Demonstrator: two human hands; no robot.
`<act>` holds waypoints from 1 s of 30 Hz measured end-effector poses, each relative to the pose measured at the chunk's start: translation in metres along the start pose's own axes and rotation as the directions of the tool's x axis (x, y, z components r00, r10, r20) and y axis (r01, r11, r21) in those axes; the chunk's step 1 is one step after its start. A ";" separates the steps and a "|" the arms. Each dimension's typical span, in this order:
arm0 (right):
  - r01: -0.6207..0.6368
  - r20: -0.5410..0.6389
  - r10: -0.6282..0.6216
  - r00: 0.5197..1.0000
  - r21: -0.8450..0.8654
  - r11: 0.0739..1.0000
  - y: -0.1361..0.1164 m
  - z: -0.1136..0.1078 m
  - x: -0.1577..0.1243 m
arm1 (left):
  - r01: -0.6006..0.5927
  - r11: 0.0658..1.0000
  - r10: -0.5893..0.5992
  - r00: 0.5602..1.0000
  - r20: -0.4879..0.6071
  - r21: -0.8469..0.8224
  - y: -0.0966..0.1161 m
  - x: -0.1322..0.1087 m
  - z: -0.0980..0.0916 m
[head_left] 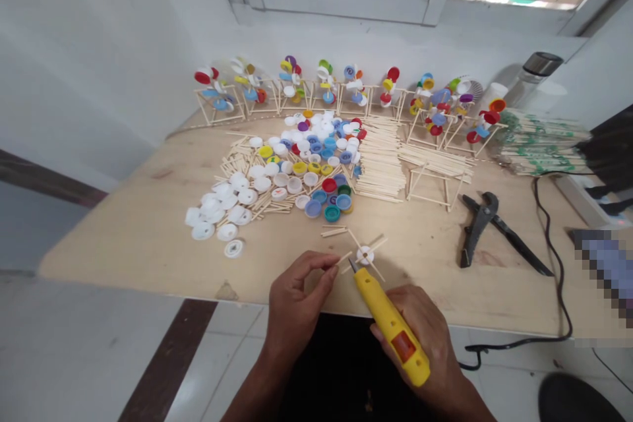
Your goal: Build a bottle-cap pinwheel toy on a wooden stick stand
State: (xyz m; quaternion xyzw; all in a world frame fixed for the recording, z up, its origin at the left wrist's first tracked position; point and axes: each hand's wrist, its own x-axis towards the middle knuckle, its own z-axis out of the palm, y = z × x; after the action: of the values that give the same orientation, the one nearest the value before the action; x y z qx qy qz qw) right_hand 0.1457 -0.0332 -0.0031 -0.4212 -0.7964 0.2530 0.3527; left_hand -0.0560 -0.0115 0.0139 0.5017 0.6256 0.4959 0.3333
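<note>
Bagged sticks point(541, 142) beyond yellow glue gun point(383, 310)

Yellow tool point(387, 314): smooth plastic. Sticks point(380, 161): matt wood. Caps point(299, 167): plastic. Tabletop point(148, 224): smooth, wood-grained.

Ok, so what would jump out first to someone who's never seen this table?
Probably the bright yellow tool in the right hand, its tip close to a thin stick in the left hand. Next, likely the heap of mixed-colour caps on the table, and the row of stick-and-cap models along its back edge.
</note>
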 end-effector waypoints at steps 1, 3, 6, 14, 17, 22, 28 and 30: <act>0.004 -0.010 -0.004 1.000 -0.006 1.000 0.000 0.001 0.000 | -0.003 1.000 0.003 1.000 0.002 0.000 0.000 0.000 0.000; 0.013 -0.037 -0.014 0.999 -0.022 1.000 0.000 0.001 0.002 | -0.010 1.000 0.010 1.000 0.005 0.000 -0.001 -0.001 0.000; 0.033 -0.069 -0.036 0.997 -0.052 0.998 -0.002 0.002 0.004 | -0.015 1.000 0.015 1.000 0.010 -0.002 0.000 -0.002 0.000; 0.038 -0.090 -0.049 0.995 -0.121 0.992 -0.004 0.002 0.005 | -0.009 1.000 0.010 1.000 0.014 -0.008 0.001 -0.002 0.001; 0.037 -0.099 -0.049 0.994 -0.127 0.991 -0.003 0.002 0.004 | -0.018 1.000 0.018 1.000 0.007 -0.007 0.000 -0.001 0.001; 0.036 -0.091 -0.049 0.995 -0.136 0.990 -0.001 0.003 0.004 | -0.025 1.000 0.025 1.000 0.019 0.007 0.003 0.000 0.001; 0.022 -0.123 -0.040 0.992 -0.146 0.989 -0.001 0.002 0.005 | 0.000 1.000 0.000 1.000 0.026 0.000 0.007 -0.001 0.000; 0.028 -0.117 -0.047 0.992 -0.160 0.987 -0.002 0.001 0.006 | 0.010 1.000 -0.010 1.000 0.027 -0.012 0.006 -0.001 0.000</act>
State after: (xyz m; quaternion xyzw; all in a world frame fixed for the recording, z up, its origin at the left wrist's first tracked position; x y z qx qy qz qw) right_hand 0.1412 -0.0292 -0.0005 -0.4473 -0.7989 0.1562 0.3704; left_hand -0.0537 -0.0123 0.0197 0.5030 0.6205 0.4914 0.3471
